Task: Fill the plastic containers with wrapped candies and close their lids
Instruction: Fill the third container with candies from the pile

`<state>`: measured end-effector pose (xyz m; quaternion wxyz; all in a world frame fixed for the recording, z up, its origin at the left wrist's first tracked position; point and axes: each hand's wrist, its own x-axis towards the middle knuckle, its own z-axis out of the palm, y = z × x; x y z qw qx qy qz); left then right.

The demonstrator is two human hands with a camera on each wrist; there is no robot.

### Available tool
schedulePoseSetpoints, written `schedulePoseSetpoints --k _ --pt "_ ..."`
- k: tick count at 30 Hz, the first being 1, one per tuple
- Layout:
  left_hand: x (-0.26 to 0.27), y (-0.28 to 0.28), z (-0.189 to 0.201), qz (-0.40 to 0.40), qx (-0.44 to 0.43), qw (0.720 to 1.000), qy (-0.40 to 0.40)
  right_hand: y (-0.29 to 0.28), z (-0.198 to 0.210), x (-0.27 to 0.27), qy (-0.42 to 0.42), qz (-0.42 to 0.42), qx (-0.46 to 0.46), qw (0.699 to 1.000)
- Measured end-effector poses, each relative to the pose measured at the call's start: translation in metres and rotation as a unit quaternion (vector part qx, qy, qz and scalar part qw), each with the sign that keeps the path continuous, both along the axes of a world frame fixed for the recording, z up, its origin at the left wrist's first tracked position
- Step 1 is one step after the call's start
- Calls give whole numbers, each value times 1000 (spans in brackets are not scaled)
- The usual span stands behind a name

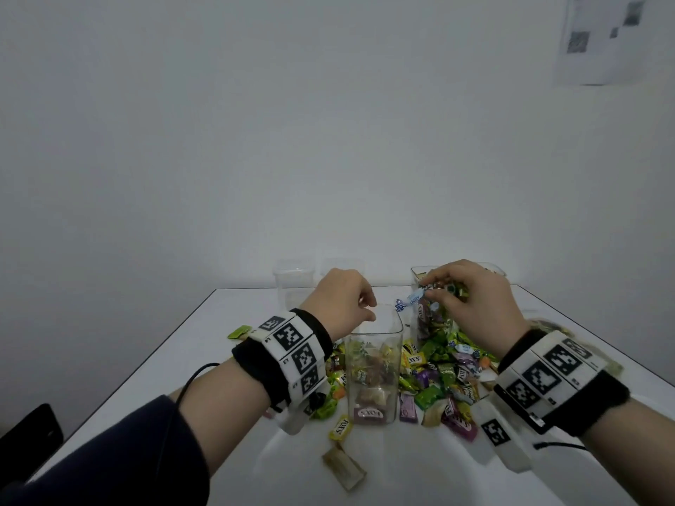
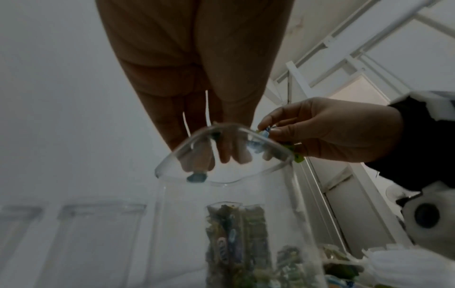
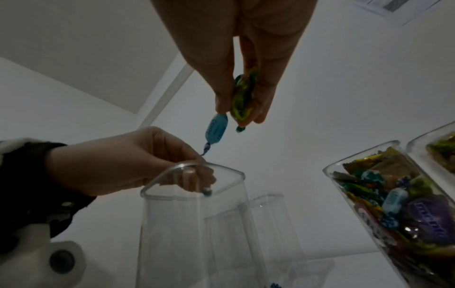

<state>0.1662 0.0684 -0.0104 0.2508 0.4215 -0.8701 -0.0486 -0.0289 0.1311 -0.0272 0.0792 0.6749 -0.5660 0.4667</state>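
White wall and white table [image 1: 219, 323] frame the scene: the left hand [image 1: 341, 304] curls its fingers over the rim of a clear plastic container [image 1: 372, 378], partly filled, standing amid loose wrapped candies [image 1: 449, 374]. The right hand [image 1: 471, 304] pinches a blue-wrapped candy [image 1: 411, 301] and a green one just above the opening. 1 fuller container [image 3: 393, 204] stands behind, 2 empty ones [image 1: 294, 286] farther back. The candies look light and crinkly, best pinched by their twisted ends; the rigid container seems tippable, so steadying it at the rim suits.
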Motion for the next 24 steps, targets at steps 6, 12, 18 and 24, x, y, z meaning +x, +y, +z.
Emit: schedulePoseSetpoints --k 6,12,18,24 --pt "4 4 -15 -44 64 991 113 -6 1 11 -42 21 -15 999" --pt "15 8 -39 0 167 957 236 -11 4 18 -92 33 -32 995" --pt "15 3 -59 -11 274 923 269 -17 4 36 -20 61 -25 998" --pt "16 -1 -71 -8 269 920 284 -26 0 47 55 102 13 993"
